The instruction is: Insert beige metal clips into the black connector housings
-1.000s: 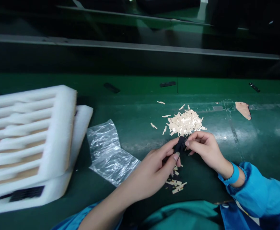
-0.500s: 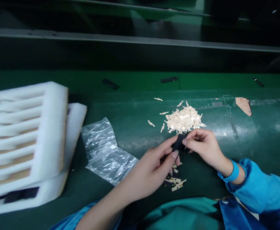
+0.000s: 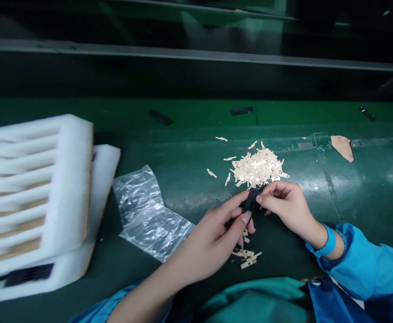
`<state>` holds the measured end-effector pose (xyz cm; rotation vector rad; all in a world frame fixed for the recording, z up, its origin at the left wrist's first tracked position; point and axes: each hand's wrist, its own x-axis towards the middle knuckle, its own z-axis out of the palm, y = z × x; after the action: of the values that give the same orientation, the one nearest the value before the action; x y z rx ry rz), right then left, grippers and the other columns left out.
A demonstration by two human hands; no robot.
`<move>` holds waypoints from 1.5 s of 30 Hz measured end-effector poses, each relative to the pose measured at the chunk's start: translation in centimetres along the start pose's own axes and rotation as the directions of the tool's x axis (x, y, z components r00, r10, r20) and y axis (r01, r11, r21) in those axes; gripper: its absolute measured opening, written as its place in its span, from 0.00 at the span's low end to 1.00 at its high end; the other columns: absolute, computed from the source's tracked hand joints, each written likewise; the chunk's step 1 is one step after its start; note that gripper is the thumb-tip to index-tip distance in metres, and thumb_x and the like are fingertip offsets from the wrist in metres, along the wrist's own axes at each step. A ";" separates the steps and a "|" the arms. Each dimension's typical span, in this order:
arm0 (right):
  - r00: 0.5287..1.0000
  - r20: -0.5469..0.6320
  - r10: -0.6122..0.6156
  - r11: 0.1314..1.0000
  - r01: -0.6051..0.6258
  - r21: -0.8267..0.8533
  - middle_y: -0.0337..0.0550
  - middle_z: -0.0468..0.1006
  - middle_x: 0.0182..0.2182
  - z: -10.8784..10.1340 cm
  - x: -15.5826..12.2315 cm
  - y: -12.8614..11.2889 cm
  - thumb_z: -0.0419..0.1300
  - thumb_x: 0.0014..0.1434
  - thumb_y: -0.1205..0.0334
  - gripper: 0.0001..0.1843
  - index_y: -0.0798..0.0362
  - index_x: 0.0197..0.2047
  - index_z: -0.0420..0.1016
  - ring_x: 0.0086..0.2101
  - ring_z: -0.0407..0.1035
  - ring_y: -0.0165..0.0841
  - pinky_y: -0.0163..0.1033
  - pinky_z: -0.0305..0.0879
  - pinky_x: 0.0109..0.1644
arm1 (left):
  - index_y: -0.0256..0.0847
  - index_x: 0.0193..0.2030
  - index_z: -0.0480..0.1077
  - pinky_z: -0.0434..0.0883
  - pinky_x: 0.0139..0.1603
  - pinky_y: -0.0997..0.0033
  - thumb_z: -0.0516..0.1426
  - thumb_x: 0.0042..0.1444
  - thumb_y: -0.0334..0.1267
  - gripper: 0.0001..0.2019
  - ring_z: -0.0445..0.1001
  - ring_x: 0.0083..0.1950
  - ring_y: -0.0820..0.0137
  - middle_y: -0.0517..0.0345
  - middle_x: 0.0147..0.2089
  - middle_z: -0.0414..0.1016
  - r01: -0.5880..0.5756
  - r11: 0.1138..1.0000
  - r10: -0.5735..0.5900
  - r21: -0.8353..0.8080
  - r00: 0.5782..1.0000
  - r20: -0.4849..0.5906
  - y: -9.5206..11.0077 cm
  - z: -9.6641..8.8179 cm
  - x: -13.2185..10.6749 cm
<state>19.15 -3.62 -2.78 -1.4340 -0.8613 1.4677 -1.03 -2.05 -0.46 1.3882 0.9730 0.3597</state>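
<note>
My left hand (image 3: pixel 216 235) pinches a small flat black plastic piece (image 3: pixel 250 200) between thumb and fingers, tilted over the bench. Against the right side of that piece, my right hand (image 3: pixel 286 202) has its thumb and forefinger closed; what sits between those fingertips is too small and dark to make out. Just beyond both hands lies a heap of small cream-coloured flat strips (image 3: pixel 259 166). Closer to my body, partly below my left hand, are several brass-and-cream small parts (image 3: pixel 248 259).
White foam trays (image 3: pixel 70 188) are stacked at the left, with a clear plastic bag (image 3: pixel 152 215) beside them. Along the green strip at the back lie black pieces (image 3: pixel 242 111). A torn brown scrap (image 3: pixel 342 148) is at the right.
The black pieces on the back strip have shifted slightly to the right, while the heap stays put. Both hands keep nearly the same position and grip.
</note>
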 end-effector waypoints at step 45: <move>0.998 0.067 -0.021 1.000 0.021 0.004 0.34 0.73 0.21 0.4 -0.5 -0.6 0.70 0.53 0.58 0.10 0.51 0.26 0.75 0.23 0.63 0.27 0.35 0.60 0.27 | 0.36 0.73 0.62 0.77 0.29 0.75 0.54 0.71 0.42 0.27 0.74 0.27 0.74 0.59 0.34 0.78 -0.016 0.997 0.012 -0.081 0.999 -0.051 0.3 0.4 0.0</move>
<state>18.76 -3.86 -2.00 -1.3762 -0.9120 1.5083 -0.61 -2.28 -0.19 1.3179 0.9802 0.4418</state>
